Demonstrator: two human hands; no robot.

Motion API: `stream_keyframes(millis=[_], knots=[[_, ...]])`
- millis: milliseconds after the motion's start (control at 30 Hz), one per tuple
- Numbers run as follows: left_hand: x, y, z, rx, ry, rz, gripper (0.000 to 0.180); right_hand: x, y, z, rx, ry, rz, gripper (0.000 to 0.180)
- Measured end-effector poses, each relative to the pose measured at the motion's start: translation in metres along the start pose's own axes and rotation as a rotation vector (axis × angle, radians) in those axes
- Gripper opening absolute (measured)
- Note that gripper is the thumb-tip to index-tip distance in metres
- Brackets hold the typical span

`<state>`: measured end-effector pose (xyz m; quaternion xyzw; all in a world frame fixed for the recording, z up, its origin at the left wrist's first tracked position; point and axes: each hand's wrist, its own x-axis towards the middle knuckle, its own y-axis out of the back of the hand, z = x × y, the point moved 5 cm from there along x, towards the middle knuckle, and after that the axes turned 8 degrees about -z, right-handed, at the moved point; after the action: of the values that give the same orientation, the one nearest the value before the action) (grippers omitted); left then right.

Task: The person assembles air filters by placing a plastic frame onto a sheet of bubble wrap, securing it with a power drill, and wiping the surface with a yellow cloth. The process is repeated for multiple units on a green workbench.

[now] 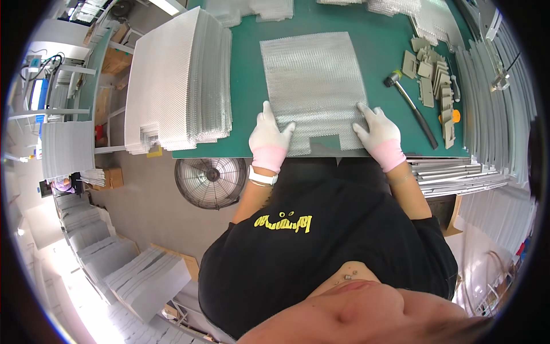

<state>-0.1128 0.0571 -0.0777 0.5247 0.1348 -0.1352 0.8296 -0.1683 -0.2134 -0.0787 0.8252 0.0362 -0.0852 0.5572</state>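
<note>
A silver mesh sheet (315,80) lies on the green tabletop in front of me, with a notch cut in its near edge. Whether it is one layer or several I cannot tell. My left hand (269,135), in a white glove with a pink cuff, rests at its near left edge. The thumb reaches onto the mesh and the forefinger points away along the side. At the near right edge is my right hand (378,132), gloved alike, its thumb and fingertips touching the sheet. Both hands have their fingers apart.
A tall stack of mesh sheets (177,80) stands on the left of the green table (246,103). To the right lie a hammer (415,109), several beige plastic pieces (441,80) and a screwdriver (455,89). More mesh panels (258,8) line the far edge. A floor fan (212,175) stands below.
</note>
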Motion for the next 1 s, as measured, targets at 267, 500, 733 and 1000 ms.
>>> stream_keyframes(millis=[267,500,733,1000], knots=[[0.014,-0.006,-0.007,0.285,-0.51,0.216,0.062,0.11,0.074,-0.077,0.066,0.481,0.314,0.031],[0.013,-0.002,-0.005,0.251,-0.513,0.197,0.06,0.33,0.064,-0.176,-0.226,0.299,0.35,0.046],[0.012,0.0,-0.004,0.232,-0.5,0.155,0.059,0.376,0.077,-0.184,-0.233,0.189,-0.145,0.046],[0.014,-0.001,-0.008,0.232,-0.488,0.147,0.06,0.379,0.117,-0.206,-0.357,0.505,-0.013,0.028]])
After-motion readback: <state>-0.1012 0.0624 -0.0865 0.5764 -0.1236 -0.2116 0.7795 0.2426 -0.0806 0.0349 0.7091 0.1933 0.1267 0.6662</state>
